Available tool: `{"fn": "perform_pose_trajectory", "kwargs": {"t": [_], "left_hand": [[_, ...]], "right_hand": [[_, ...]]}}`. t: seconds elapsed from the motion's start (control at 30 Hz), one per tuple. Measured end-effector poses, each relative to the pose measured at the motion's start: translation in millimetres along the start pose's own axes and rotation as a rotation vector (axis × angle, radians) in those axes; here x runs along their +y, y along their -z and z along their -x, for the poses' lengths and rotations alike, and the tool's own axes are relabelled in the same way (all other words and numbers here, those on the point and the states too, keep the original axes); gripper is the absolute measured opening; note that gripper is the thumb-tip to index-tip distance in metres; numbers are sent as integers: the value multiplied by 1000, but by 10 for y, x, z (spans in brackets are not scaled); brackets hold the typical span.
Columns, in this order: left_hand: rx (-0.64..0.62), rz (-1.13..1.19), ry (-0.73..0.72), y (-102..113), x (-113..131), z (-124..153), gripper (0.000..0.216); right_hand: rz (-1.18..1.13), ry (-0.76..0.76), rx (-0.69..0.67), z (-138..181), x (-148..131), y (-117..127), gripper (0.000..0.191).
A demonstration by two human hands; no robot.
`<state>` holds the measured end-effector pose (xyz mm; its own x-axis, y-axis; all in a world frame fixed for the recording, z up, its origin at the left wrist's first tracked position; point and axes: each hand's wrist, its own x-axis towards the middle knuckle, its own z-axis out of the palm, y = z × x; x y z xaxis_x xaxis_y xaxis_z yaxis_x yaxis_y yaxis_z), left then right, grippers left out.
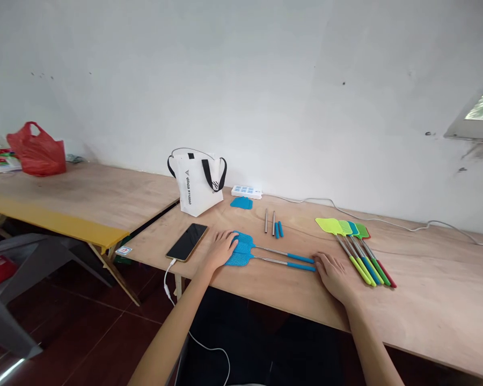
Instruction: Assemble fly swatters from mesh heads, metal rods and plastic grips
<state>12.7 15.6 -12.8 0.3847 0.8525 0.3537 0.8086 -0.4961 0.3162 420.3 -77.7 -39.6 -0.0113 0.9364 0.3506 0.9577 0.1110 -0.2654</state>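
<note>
Two blue fly swatters (pixel 241 259) lie side by side on the wooden table in front of me, heads to the left and blue grips to the right. Flat on the table, my left hand (pixel 224 247) touches the left edge of their heads, fingers stretched out. My right hand (pixel 330 272) rests at the grip ends, its fingers laid out and holding nothing. Farther back are loose metal rods (pixel 273 222), short blue grips (pixel 279 229) and blue swatter heads (pixel 241 203). To the right, several finished-looking fly swatters (pixel 360 252) in yellow-green, blue, green and red overlap in a row.
A phone (pixel 187 242) with a white cable lies left of my left hand. Behind it stands a white bag (pixel 199 185) beside a power strip (pixel 247 192). A cord (pixel 336 206) runs along the wall. Another table (pixel 80 187) holds a red plastic bag (pixel 38 150).
</note>
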Motion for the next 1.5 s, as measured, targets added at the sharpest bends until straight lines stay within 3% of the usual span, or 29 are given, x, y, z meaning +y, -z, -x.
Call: {"fn": "perform_pose_trajectory", "kwargs": {"t": [0.67, 1.0, 1.5], "left_hand": [[31, 3, -7, -92, -78, -13, 38], [25, 12, -1, -34, -26, 5, 36], [19, 39, -16, -28, -33, 16, 36]], "right_hand": [[-37, -11, 10, 20, -9, -18, 36], [1, 0, 8, 3, -11, -13, 36], [-132, 6, 50, -3, -98, 53, 34]]}}
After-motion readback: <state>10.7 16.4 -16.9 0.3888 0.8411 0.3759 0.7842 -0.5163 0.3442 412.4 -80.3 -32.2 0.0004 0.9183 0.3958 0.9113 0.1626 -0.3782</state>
